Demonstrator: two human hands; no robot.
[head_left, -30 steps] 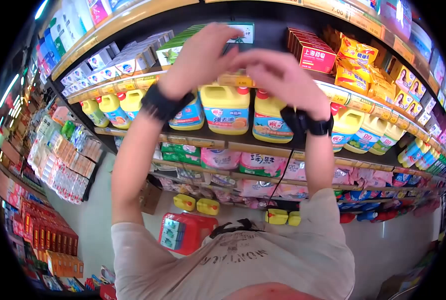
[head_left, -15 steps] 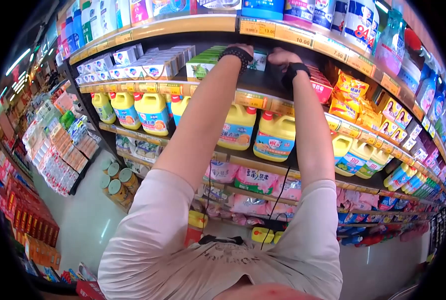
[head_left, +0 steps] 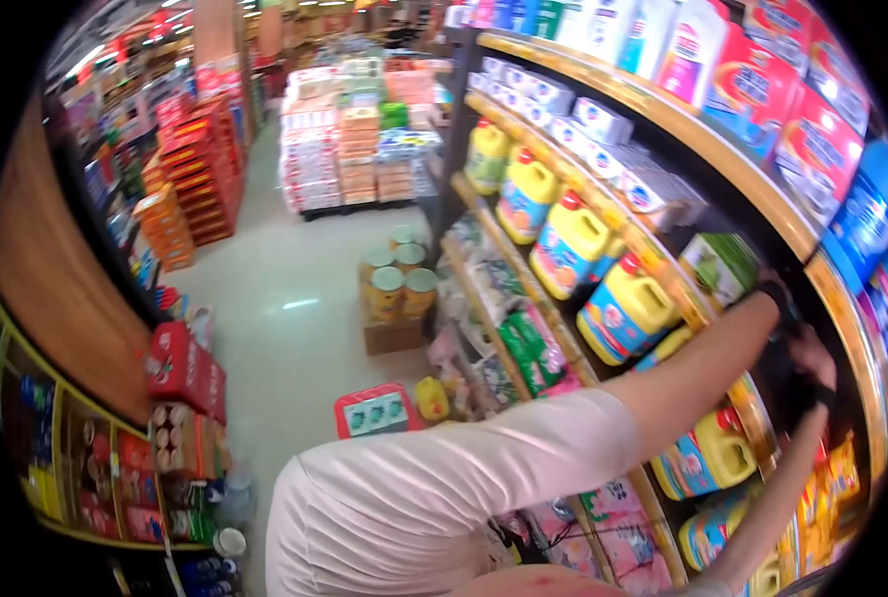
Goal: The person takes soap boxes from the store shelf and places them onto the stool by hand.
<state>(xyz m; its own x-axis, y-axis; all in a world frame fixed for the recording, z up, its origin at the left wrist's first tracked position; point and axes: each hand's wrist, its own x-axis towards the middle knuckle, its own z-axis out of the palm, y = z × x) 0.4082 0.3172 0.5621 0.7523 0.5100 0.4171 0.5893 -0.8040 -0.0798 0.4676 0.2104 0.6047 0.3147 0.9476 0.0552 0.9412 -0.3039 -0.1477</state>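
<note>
Both arms reach into the dark gap of the upper soap shelf at the right. My left hand (head_left: 774, 286) is mostly hidden behind its wrist and black band, beside the green soap boxes (head_left: 722, 267). Just below and to the right, my right hand (head_left: 812, 356) is inside the shelf, with a black band on its wrist. Blur and shadow hide its fingertips and anything between them. White soap boxes (head_left: 643, 184) lie further left on this shelf. Yellow detergent jugs (head_left: 628, 310) line the shelf underneath.
A red basket (head_left: 344, 416) with green-and-white boxes stands on the floor beside a yellow jug (head_left: 431, 398). Tins (head_left: 386, 291) sit on a carton near the shelf foot. Stacked packs (head_left: 309, 149) stand on a pallet across the aisle. Red cartons (head_left: 177, 368) are at the left.
The view has swung left, so the shelf now slants down the right side. Both hands have gone from in front of the shelf into its gap, and the floor basket shows again.
</note>
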